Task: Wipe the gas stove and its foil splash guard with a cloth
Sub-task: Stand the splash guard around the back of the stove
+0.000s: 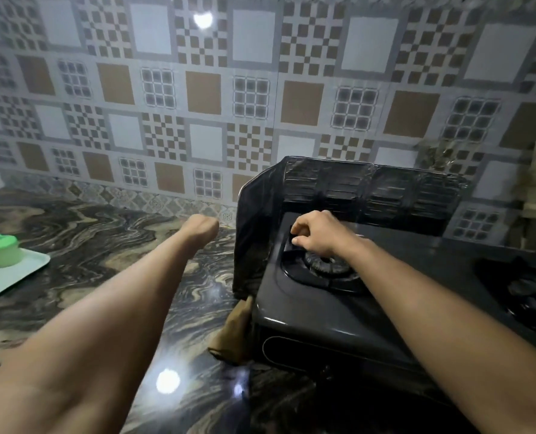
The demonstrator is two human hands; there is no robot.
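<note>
- Stove (332,311): black, lower right of frame, on marbled counter (88,227); left burner (326,266) at frame centre-right, second burner (532,292) at right edge.
- Guard (370,189): dark here, standing around stove's back and left side, against patterned tile wall (197,89).
- Right hand (315,234): over left burner, fingers curled down onto the black pan support at burner's far-left edge; appears to pinch it, grip partly hidden by the hand itself.
- Left hand (202,225): centre of frame, above counter just left of guard's side panel; wrist bent away from camera, fingers out of sight, so open or closed cannot be told. Nothing visibly held.
- Brown cloth (237,327): wedged upright at stove's front-left corner, touching stove side and counter, below guard's lower edge. In neither hand.
- Left edge of frame: pale tray (16,277) on counter, green container (3,250) on it, blue item behind, blurred.
- Glare spots on counter at lower centre.
</note>
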